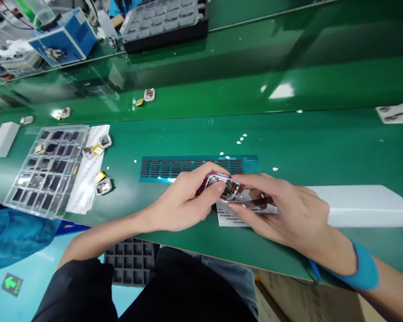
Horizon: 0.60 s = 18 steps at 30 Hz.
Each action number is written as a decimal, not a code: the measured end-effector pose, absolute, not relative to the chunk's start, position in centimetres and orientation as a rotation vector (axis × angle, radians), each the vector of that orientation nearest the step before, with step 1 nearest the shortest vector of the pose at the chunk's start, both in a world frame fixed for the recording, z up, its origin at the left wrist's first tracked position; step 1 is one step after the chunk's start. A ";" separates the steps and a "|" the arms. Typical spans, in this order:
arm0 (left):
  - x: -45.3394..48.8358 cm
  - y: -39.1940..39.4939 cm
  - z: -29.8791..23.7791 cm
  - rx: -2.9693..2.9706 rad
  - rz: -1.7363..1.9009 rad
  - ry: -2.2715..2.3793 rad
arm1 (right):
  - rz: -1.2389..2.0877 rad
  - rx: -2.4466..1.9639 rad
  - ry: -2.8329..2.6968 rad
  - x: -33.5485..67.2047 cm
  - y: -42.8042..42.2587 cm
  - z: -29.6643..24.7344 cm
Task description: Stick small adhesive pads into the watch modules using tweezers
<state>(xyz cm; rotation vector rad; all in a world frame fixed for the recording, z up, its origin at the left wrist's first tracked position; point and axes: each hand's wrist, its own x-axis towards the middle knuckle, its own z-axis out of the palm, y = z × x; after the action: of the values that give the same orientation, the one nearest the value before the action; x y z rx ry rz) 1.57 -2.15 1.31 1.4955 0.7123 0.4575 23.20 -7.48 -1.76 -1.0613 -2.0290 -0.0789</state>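
A small white watch case (234,191), its back off and circuitry showing inside, is held just above the bench. My left hand (184,197) grips its left side, thumb across the open face. At its right end, the index finger and thumb of my right hand (285,205) pinch the upper and lower edges. Something dark shows under the right fingers, too unclear to name. Beneath and behind my hands lies a blue-green sheet (199,157) with rows of thin dark strips, partly covered. A printed white paper (230,220) lies under the case.
Left, a clear compartment tray (42,172) of dark parts stands by a printed paper strip (83,179). Nearby lie opened cases (104,186) with yellow pieces. A long white block (366,205) is at right. A shelf behind carries a black tray (164,38) and blue box (67,38).
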 end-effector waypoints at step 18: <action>1.2 -2.5 0.3 1.941 0.654 0.886 | 0.020 -1.067 -2.156 23.9 -7.6 -1.9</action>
<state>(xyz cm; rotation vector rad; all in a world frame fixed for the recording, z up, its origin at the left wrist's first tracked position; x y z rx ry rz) 1.19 -2.49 0.27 1.9409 0.8857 0.6542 23.85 -7.60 -1.93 -1.0666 -2.1556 0.0204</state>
